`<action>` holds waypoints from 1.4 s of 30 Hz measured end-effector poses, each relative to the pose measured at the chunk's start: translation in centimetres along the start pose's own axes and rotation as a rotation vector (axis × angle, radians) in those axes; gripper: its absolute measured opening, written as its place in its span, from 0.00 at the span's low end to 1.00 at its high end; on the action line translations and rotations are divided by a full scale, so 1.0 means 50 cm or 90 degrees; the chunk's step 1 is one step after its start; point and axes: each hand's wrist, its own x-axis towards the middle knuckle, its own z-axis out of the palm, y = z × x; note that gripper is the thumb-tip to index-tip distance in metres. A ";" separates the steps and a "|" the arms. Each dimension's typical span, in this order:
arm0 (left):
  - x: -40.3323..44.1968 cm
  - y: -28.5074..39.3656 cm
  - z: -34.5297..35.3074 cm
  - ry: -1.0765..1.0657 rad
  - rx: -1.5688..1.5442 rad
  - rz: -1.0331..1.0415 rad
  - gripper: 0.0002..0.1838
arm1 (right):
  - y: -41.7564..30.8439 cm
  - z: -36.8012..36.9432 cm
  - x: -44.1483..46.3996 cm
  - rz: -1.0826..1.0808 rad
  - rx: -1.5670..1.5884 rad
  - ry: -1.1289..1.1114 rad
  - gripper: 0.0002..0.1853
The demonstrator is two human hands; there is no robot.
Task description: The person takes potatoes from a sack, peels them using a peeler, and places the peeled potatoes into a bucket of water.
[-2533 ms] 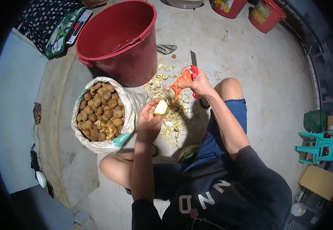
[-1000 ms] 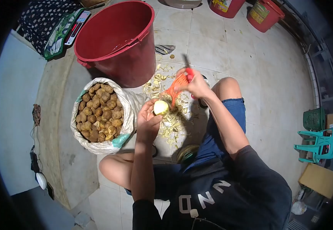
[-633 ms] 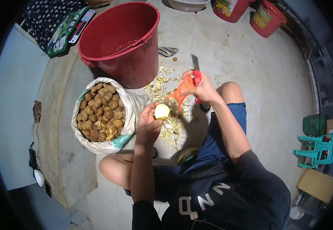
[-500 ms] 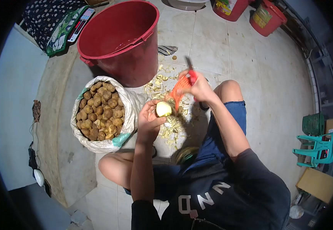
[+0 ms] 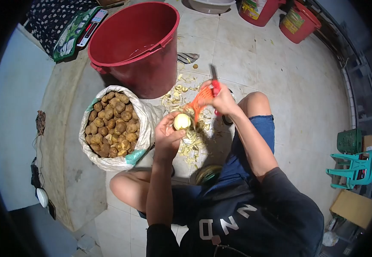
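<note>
My left hand is closed around a peeled, pale yellow potato. Just to its right, my right hand grips a red-handled knife, its dark blade pointing up and away from the potato. A streaky orange thing extends from the right hand's fingers toward the potato; blur hides its exact kind. Peelings lie scattered on the floor below both hands. To the left of my left hand stands a white woven sack full of unpeeled potatoes.
A large red tub stands beyond the sack, with a digital scale at its left. Two red buckets and a pale basin are at the back. On the right are a turquoise stool and a green basket.
The potato has turned slightly in my left hand, showing a rounder face. The knife blade has shifted slightly and stands more upright. The whole view has moved a little.
</note>
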 end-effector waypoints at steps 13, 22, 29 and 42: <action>-0.001 -0.003 -0.009 -0.009 -0.045 -0.003 0.30 | 0.008 -0.006 0.012 0.111 0.101 0.032 0.23; 0.003 0.011 -0.011 -0.048 0.085 -0.037 0.30 | 0.002 -0.033 0.028 0.138 0.018 0.055 0.24; 0.007 -0.002 -0.015 -0.032 -0.065 -0.054 0.30 | -0.033 -0.009 0.009 0.095 0.032 -0.006 0.24; 0.005 -0.020 -0.008 -0.018 -0.101 -0.014 0.34 | -0.052 0.014 -0.003 0.037 0.062 -0.019 0.23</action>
